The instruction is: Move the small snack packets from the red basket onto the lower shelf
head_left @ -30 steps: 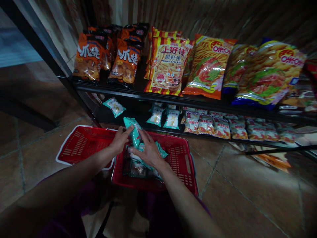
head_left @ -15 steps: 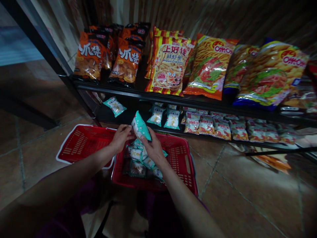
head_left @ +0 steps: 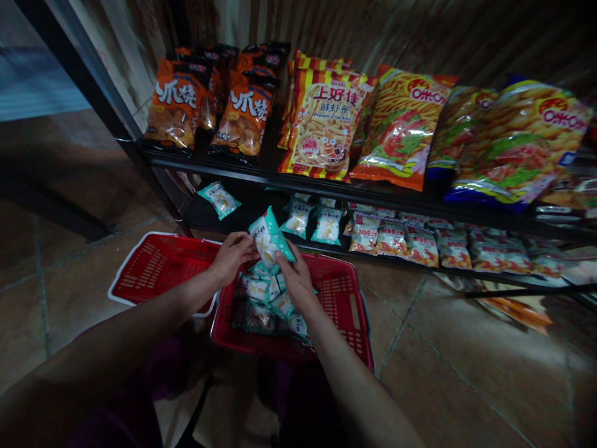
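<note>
- Held packet (head_left: 267,244), teal and white: over the far part of the loaded basket (head_left: 347,298), above its contents. Long axis on a slant, running from the basket's near side toward its far side; lettered end pointing away from the wearer. White printed face turned to the wearer, teal side edge to the right.
- Right hand (head_left: 295,277): over the loaded basket, closed on the held packet's lower right part, thumb on the white face.
- Left hand (head_left: 234,258): above the loaded basket's far left corner, fingers bent and partly closed beside the packet's left edge; whether they touch it, cannot tell.
- Packet pile (head_left: 258,289), teal and white: inside the loaded basket, mixed orientations.
- Second basket (head_left: 161,264), red, white handle: left of the loaded basket.
- Lone packet (head_left: 221,200), teal and white: beyond the loaded basket, to its left, lying askew on the lower shelf (head_left: 256,200).
</note>
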{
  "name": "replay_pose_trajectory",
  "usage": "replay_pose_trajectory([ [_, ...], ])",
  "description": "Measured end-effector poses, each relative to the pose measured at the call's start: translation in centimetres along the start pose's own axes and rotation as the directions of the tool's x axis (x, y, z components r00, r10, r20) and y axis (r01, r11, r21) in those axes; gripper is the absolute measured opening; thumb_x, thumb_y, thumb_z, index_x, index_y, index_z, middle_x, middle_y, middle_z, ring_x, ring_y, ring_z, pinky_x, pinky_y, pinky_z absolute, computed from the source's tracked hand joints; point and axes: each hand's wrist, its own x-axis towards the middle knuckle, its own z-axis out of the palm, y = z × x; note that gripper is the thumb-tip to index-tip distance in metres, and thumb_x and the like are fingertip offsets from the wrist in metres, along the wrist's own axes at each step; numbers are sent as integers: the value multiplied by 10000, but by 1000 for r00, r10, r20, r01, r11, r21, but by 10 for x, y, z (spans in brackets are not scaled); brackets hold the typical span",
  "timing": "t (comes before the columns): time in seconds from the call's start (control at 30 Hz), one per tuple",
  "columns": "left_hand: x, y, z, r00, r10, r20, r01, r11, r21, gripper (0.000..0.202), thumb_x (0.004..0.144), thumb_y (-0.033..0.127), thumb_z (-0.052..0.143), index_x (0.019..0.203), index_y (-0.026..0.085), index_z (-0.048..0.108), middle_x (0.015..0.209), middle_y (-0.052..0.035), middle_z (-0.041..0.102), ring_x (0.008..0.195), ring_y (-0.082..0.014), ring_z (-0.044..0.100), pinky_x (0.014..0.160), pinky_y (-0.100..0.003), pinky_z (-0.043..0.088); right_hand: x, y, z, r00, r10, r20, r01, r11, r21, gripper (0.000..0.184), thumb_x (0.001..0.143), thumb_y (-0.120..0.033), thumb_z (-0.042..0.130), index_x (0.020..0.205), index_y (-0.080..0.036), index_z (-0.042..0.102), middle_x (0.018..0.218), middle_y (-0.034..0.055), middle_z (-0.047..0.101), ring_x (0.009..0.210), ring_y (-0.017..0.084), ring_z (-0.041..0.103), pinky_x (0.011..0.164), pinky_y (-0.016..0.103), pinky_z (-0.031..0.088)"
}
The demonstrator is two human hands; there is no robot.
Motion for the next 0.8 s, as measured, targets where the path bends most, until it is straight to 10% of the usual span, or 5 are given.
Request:
replay_pose_trajectory([
  [0.3,10,17,0,970,-236,-64,230,968,-99,145,858,277,588,808,141,588,742,-44,630,592,-113,577,522,-229,469,2,-11,5,922,368,119,-382,821,424,333,695,-442,721,942,-222,685,996,29,726,849,192,660,621,279,526],
  [0.8,28,8,-22,987,-63,-145,46,992,-116,39,770,131,646,794,134,615,776,-66,675,685,-150,636,705,-332,566,4,-3,1,915,405,4,-373,840,395,385,409,-290,901,658,-191,625,610,-79,601,553,69,552,537,208,513],
])
